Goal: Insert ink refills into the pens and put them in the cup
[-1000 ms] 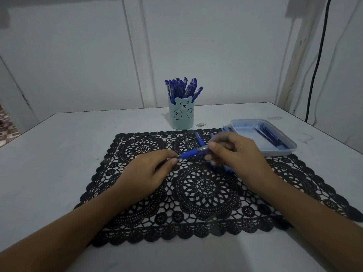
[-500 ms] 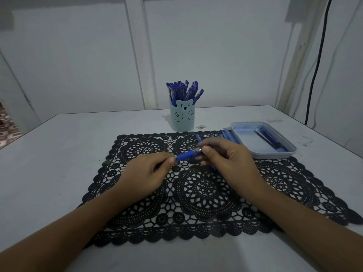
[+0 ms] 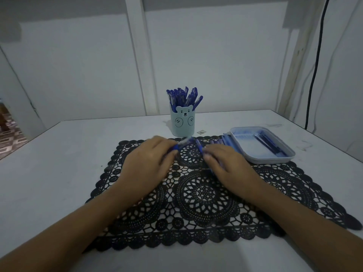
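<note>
Now the left hand (image 3: pixel 149 160) grips 1 pen (image 3: pixel 184 143) near the cup (image 3: pixel 184 124). The right hand (image 3: pixel 225 165) is blurred over loose pens (image 3: pixel 224 142), grip unclear. That cup's crowded, so a hasty drop could bounce out.

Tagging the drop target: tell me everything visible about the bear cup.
The bear cup is a pale blue-green cylinder, apparently plastic, with a bear head rising above its front rim and two drawn round paws below. It stands upright on the white table, just beyond the far edge of the black lace mat, crammed with blue pens standing and leaning. Only the table and those pens touch it for certain; the left hand grips a pen near its base.
</note>
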`<state>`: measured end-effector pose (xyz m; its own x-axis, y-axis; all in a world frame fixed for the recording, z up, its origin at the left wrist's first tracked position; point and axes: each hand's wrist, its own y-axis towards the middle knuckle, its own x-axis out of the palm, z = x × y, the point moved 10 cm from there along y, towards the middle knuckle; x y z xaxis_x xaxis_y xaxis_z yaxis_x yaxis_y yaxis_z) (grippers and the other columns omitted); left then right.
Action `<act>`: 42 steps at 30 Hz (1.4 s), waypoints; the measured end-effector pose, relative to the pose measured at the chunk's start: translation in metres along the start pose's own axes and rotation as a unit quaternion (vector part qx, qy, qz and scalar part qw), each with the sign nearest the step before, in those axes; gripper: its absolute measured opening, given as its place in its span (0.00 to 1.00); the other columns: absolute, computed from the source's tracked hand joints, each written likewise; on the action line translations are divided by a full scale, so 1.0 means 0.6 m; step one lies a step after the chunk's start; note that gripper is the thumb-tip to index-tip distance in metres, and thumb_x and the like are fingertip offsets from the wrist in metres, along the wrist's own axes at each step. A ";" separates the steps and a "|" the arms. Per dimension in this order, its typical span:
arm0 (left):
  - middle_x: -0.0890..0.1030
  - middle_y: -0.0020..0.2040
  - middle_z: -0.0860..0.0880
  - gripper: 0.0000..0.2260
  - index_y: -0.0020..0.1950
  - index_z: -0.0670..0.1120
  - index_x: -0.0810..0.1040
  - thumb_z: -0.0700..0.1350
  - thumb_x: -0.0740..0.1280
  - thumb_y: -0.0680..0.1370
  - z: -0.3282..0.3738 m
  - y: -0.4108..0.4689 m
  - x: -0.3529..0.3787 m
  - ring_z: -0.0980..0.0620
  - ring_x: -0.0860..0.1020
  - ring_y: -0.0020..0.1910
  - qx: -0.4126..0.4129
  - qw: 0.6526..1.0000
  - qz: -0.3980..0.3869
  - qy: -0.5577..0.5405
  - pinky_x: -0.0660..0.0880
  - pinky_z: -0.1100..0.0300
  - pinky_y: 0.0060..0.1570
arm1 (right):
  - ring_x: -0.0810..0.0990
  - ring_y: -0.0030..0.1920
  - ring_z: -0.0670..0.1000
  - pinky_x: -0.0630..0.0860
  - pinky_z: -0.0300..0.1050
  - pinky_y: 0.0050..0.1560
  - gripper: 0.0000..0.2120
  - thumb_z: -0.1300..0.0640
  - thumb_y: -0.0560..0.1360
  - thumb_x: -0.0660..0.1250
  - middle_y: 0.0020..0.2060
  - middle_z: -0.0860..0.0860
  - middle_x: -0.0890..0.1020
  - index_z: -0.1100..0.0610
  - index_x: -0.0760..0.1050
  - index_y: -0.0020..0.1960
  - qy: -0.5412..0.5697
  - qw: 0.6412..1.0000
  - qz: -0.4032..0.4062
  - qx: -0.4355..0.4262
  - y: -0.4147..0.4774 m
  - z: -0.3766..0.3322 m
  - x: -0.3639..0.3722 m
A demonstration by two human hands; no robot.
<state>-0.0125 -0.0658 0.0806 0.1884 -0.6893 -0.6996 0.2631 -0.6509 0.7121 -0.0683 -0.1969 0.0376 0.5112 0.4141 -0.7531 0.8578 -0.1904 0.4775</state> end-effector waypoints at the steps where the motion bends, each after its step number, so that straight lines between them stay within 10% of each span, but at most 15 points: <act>1: 0.79 0.44 0.50 0.11 0.54 0.42 0.78 0.46 0.62 0.77 -0.012 0.013 -0.011 0.56 0.75 0.38 -0.033 0.999 0.013 -0.020 0.74 0.64 0.37 | 0.68 0.65 0.49 0.61 0.41 0.67 0.28 0.39 0.77 0.49 0.63 0.50 0.74 0.55 0.71 0.65 -0.076 0.997 -0.028 -0.009 0.002 0.010 0.015; 5: 0.77 0.43 0.52 0.09 0.55 0.42 0.76 0.43 0.64 0.77 -0.072 0.097 -0.055 0.54 0.76 0.42 -0.149 0.982 0.082 -0.085 0.73 0.61 0.45 | 0.53 0.73 0.48 0.45 0.52 0.73 0.25 0.43 0.79 0.48 0.72 0.47 0.61 0.51 0.56 0.73 -0.157 0.974 -0.151 0.062 -0.005 0.054 0.062; 13: 0.79 0.39 0.43 0.26 0.73 0.47 0.57 0.37 0.61 0.77 -0.131 0.302 -0.070 0.45 0.79 0.38 -0.163 0.961 0.153 -0.165 0.78 0.53 0.40 | 0.50 0.73 0.46 0.42 0.48 0.72 0.24 0.45 0.80 0.48 0.73 0.45 0.58 0.50 0.53 0.74 -0.163 0.974 -0.148 0.052 -0.005 0.049 0.061; 23: 0.78 0.38 0.41 0.19 0.67 0.48 0.62 0.39 0.58 0.77 -0.147 0.323 0.077 0.42 0.76 0.36 -0.164 0.983 0.017 -0.079 0.76 0.49 0.40 | 0.49 0.74 0.45 0.42 0.47 0.72 0.25 0.44 0.80 0.47 0.73 0.44 0.58 0.49 0.52 0.74 -0.160 0.977 -0.137 0.035 -0.005 0.053 0.064; 29: 0.78 0.49 0.45 0.16 0.46 0.42 0.79 0.50 0.57 0.79 -0.163 0.295 0.106 0.46 0.76 0.48 -0.179 0.983 -0.015 -0.032 0.72 0.50 0.52 | 0.52 0.73 0.46 0.43 0.48 0.73 0.24 0.44 0.80 0.48 0.72 0.45 0.60 0.50 0.54 0.74 -0.165 0.979 -0.120 0.023 -0.002 0.045 0.057; 32: 0.77 0.57 0.46 0.14 0.55 0.46 0.79 0.50 0.56 0.79 -0.164 0.287 0.092 0.47 0.73 0.56 -0.179 0.982 0.000 -0.057 0.68 0.48 0.59 | 0.65 0.68 0.49 0.54 0.51 0.73 0.24 0.42 0.77 0.48 0.65 0.49 0.71 0.53 0.66 0.67 -0.172 0.982 -0.072 0.017 0.002 0.040 0.045; 35: 0.72 0.63 0.45 0.14 0.63 0.47 0.73 0.47 0.57 0.79 -0.148 0.269 0.055 0.48 0.69 0.62 -0.168 0.981 0.061 -0.073 0.65 0.50 0.63 | 0.78 0.44 0.51 0.78 0.49 0.50 0.19 0.41 0.72 0.56 0.41 0.51 0.78 0.55 0.76 0.44 -0.221 0.975 0.033 -0.021 0.003 0.026 0.020; 42: 0.76 0.45 0.52 0.06 0.52 0.48 0.75 0.44 0.59 0.79 -0.089 0.130 0.021 0.55 0.73 0.43 -0.204 0.968 0.067 -0.131 0.69 0.67 0.41 | 0.75 0.31 0.51 0.75 0.42 0.31 0.11 0.58 0.63 0.75 0.32 0.53 0.74 0.59 0.72 0.33 -0.190 0.976 0.103 -0.007 -0.001 0.024 0.006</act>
<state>0.0610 -0.1081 0.1242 0.0146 -0.8507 -0.5254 0.6138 -0.4072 0.6763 -0.0662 -0.2081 0.0284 0.6581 0.0081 -0.7529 0.7353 -0.2222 0.6403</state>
